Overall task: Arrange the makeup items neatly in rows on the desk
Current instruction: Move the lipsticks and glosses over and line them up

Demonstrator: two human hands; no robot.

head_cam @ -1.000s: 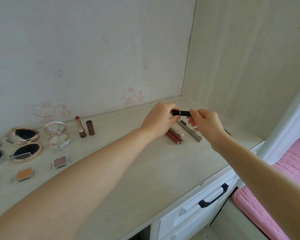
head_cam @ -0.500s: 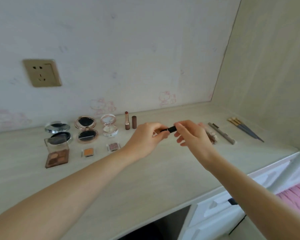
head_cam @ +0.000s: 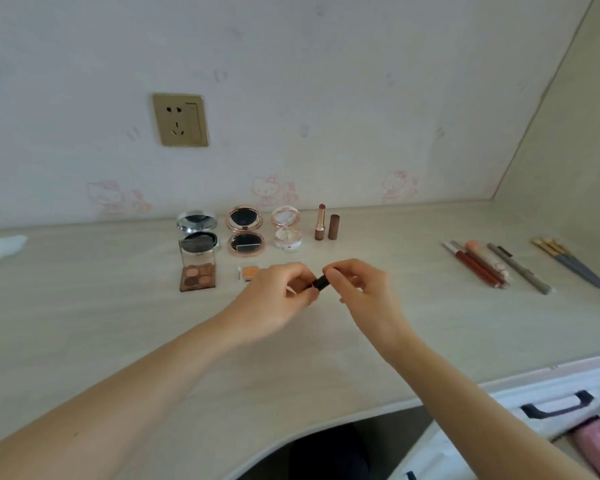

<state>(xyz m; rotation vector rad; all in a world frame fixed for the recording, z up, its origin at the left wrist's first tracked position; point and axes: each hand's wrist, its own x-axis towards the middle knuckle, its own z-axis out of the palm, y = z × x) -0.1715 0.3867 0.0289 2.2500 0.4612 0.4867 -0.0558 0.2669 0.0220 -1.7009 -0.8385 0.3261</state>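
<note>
1. Holding a small black lipstick tube (head_cam: 320, 282) between both hands above the desk (head_cam: 118, 323), I have my left hand (head_cam: 278, 299) pinching one end and my right hand (head_cam: 357, 289) pinching the other, fingers curled round it on each side.

2. Gripping it at both ends suggests I mean to pull its cap off, so that it can stand like the open brown lipstick (head_cam: 320, 222) with its cap (head_cam: 333, 227) upright just beside it.

3. The tube hangs in front of the back row, where the silver compact (head_cam: 197, 230), the rose-gold compact (head_cam: 245, 230) and the pale pink compact (head_cam: 286, 230) sit open side by side against the wall (head_cam: 291, 98).

4. A second row runs nearer me: the eyeshadow palette (head_cam: 197, 275) and the orange pan (head_cam: 249, 271), the latter just beside my left knuckles. Whether anything lies under my hands I cannot tell.

5. Well to the right, the lip gloss tubes (head_cam: 475, 268), a grey pencil (head_cam: 520, 270) and some brushes (head_cam: 568, 263) lie slanted and unsorted, so much of the job remains.

6. The desk is pale wood grain; the wall carries faint pink cartoon prints and a gold socket (head_cam: 181, 120). A white drawer with a dark handle (head_cam: 556, 407) sits below at right.
</note>
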